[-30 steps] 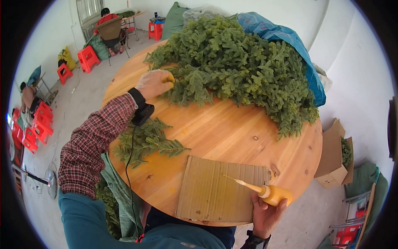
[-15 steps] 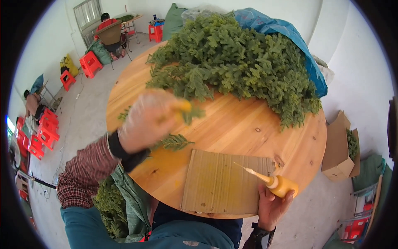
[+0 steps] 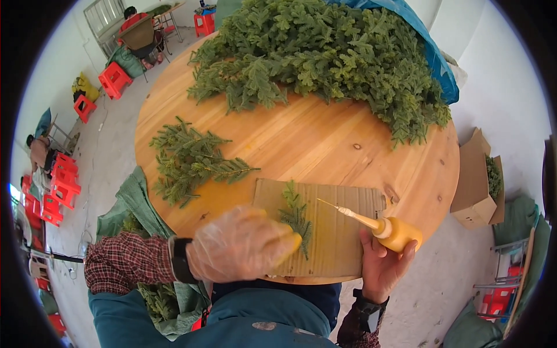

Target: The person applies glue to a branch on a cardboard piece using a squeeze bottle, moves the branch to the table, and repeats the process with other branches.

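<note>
My left hand (image 3: 243,243), in a clear plastic glove with yellow fingertips, is over the near left part of a cardboard sheet (image 3: 333,255). Its fingers close on a small green fir-like sprig (image 3: 296,217), which stands out above the cardboard; motion blurs the exact grip. At the sheet's right edge, my bare right hand (image 3: 383,267) grips a yellow squeeze bottle (image 3: 400,234). The bottle is tilted, and its thin needle tip points left over the cardboard, short of the sprig. Left of the sheet lies a loose cluster of sprigs (image 3: 188,159).
A large heap of green sprigs (image 3: 325,64) spills from a blue bag (image 3: 432,58) across the far side of the round wooden table (image 3: 325,151). An open carton (image 3: 473,191) stands at the right. Red stools (image 3: 115,80) and two seated people are at the left.
My left hand has come down and right from above the sprig cluster to the cardboard, carrying a sprig. My right hand still holds the bottle. The view has shifted, uncovering the cluster.
</note>
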The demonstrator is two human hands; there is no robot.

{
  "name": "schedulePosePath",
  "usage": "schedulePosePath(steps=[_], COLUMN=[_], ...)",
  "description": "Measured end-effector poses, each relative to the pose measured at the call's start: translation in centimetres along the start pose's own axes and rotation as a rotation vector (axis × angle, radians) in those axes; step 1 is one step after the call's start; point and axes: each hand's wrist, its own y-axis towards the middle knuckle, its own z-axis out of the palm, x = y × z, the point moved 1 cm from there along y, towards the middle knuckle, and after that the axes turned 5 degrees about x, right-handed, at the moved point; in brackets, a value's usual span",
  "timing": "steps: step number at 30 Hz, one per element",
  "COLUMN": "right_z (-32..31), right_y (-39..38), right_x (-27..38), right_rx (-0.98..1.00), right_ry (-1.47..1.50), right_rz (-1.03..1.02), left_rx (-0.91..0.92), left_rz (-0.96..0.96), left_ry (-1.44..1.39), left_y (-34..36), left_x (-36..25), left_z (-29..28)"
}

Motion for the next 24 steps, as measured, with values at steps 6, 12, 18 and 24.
schedulePosePath(steps=[6, 12, 18, 24], right_z=[-0.2, 3.1, 6.2, 6.6], right_y=[0.0, -1.6, -1.7, -0.7], right_x=[0.2, -0.1, -4.0, -7.0], right_rx=[0.02, 0.001, 0.077, 0.039], right_ry=[0.021, 0.177, 0.236, 0.192], right_rz=[0.005, 0.114, 0.287, 0.301], left_rx=[0.032, 0.101, 0.266, 0.219], left_rz=[-0.041, -0.032, -0.037, -0.047], left_ry=[0.076, 0.066, 0.116, 0.044], left_y=[0.4, 1.2, 0.6, 0.2], left_x=[2.2, 1.2, -0.1, 0.2], left_z=[0.4, 2.1, 2.1, 2.0])
